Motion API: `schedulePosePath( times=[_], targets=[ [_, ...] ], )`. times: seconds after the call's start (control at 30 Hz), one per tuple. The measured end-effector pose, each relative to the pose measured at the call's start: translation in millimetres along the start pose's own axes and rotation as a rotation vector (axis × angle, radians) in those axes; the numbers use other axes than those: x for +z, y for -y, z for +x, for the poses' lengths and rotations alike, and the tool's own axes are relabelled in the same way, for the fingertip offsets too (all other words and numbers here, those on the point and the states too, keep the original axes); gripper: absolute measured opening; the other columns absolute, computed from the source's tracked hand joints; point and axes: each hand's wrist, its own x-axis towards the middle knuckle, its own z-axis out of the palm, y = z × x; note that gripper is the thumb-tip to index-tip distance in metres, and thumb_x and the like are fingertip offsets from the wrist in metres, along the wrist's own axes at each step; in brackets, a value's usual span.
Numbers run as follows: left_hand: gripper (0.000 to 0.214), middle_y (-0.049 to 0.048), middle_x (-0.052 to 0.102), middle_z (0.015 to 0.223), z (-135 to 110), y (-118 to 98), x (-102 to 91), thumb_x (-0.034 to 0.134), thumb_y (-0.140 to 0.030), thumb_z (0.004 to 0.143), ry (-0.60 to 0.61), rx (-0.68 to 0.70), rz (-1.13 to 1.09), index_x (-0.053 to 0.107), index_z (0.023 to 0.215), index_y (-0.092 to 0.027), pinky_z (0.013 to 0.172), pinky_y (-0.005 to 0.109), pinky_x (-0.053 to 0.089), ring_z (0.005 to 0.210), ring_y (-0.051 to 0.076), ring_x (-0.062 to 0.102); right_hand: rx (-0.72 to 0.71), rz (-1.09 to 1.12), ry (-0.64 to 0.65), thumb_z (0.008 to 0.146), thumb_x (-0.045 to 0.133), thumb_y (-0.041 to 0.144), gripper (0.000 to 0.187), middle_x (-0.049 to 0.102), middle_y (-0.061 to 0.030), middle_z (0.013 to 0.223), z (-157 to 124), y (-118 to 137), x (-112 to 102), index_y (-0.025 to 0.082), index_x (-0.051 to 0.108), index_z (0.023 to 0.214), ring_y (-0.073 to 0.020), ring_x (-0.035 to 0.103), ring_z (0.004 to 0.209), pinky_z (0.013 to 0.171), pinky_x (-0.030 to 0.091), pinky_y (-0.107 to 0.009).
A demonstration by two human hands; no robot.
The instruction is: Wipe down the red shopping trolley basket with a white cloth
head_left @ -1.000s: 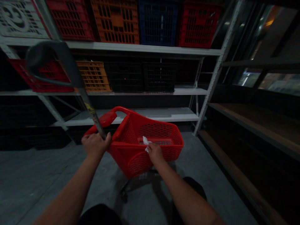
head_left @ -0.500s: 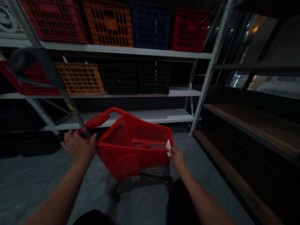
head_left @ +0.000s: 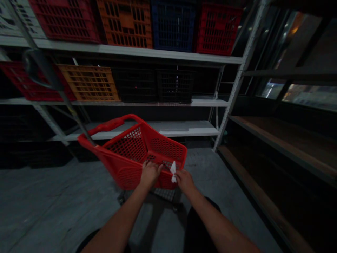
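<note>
A red plastic shopping cart with a mesh basket stands on the grey floor in front of me. My left hand grips the near rim of the basket, fingers curled over the edge. My right hand pinches a small white cloth against the same rim, just to the right of my left hand. A long grey pull handle rises from the cart's far left side, with nobody holding it.
White metal shelving along the back wall holds red, orange, blue and black crates. A dark wooden rack runs along the right. Grey concrete floor stretches to the left.
My left hand let go of the grey pull handle and moved right onto the basket's near rim. The cart turned, and my right hand with the cloth shifted left along the rim.
</note>
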Motion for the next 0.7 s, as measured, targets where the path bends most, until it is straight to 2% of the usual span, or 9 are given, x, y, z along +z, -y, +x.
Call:
schedulePosePath(
  times=[0.1, 0.23, 0.33, 0.43, 0.53, 0.6, 0.7],
  targets=[
    [0.048, 0.0056, 0.066, 0.07, -5.7, 18.8, -0.8, 0.026, -0.043, 0.087, 0.01, 0.02, -0.041, 0.062, 0.067, -0.018, 0.091, 0.042, 0.027, 0.08, 0.019, 0.056, 0.0, 0.046, -0.02, 0.072, 0.05, 0.006, 0.022, 0.066, -0.0039, 0.075, 3.5, -22.4, -6.3, 0.019, 0.067, 0.077, -0.0168, 0.057, 0.075, 0.072, 0.043, -0.026],
    [0.047, 0.0043, 0.065, 0.069, -9.3, 26.5, -2.2, 0.026, -0.043, 0.087, 0.03, 0.031, -0.074, 0.061, 0.066, -0.018, 0.091, 0.042, 0.025, 0.079, 0.018, 0.055, 0.076, 0.125, -0.17, 0.072, 0.051, 0.009, 0.02, 0.065, -0.0051, 0.082, 23.3, -38.1, -2.2, 0.019, 0.068, 0.075, -0.0175, 0.057, 0.079, 0.075, 0.044, -0.03],
    [0.046, 0.0043, 0.065, 0.069, -12.0, 27.1, -3.0, 0.027, -0.041, 0.087, 0.031, 0.039, -0.074, 0.06, 0.066, -0.018, 0.091, 0.042, 0.025, 0.079, 0.018, 0.055, 0.089, 0.206, -0.251, 0.072, 0.053, 0.012, 0.016, 0.062, -0.0052, 0.08, 17.9, -26.8, 9.3, 0.018, 0.068, 0.074, -0.016, 0.057, 0.076, 0.072, 0.045, -0.028],
    [0.043, 0.0044, 0.065, 0.067, -16.6, 28.6, -3.7, 0.029, -0.039, 0.087, 0.014, 0.039, -0.065, 0.06, 0.065, -0.018, 0.09, 0.042, 0.025, 0.078, 0.018, 0.054, 0.075, 0.284, -0.226, 0.074, 0.053, 0.015, 0.015, 0.058, -0.0024, 0.073, -7.6, -0.9, 23.2, 0.019, 0.067, 0.073, -0.0132, 0.055, 0.069, 0.066, 0.044, -0.024],
    [0.041, 0.0043, 0.064, 0.066, -22.7, 31.9, -4.6, 0.031, -0.038, 0.086, 0.002, 0.034, -0.079, 0.059, 0.064, -0.018, 0.09, 0.042, 0.025, 0.078, 0.018, 0.054, 0.077, 0.323, -0.189, 0.073, 0.053, 0.012, 0.017, 0.055, -0.0015, 0.075, -25.8, 15.9, 30.1, 0.021, 0.067, 0.077, -0.0121, 0.054, 0.068, 0.064, 0.044, -0.022],
    [0.04, 0.0035, 0.064, 0.065, -27.2, 34.6, -5.5, 0.031, -0.037, 0.086, 0.003, 0.041, -0.097, 0.059, 0.064, -0.018, 0.089, 0.042, 0.025, 0.077, 0.017, 0.053, 0.088, 0.316, -0.199, 0.071, 0.051, 0.009, 0.02, 0.055, -0.0018, 0.076, -22.3, 12.6, 27.8, 0.02, 0.066, 0.077, -0.0127, 0.054, 0.07, 0.065, 0.043, -0.023],
    [0.04, 0.002, 0.063, 0.064, -33.9, 37.7, -6.9, 0.031, -0.036, 0.086, 0.005, 0.053, -0.116, 0.058, 0.063, -0.019, 0.088, 0.041, 0.026, 0.075, 0.016, 0.053, 0.136, 0.252, -0.255, 0.068, 0.047, 0.007, 0.023, 0.054, -0.0025, 0.073, 2.5, -9.8, 16.5, 0.018, 0.066, 0.073, -0.0148, 0.053, 0.072, 0.068, 0.043, -0.025]
  ],
)
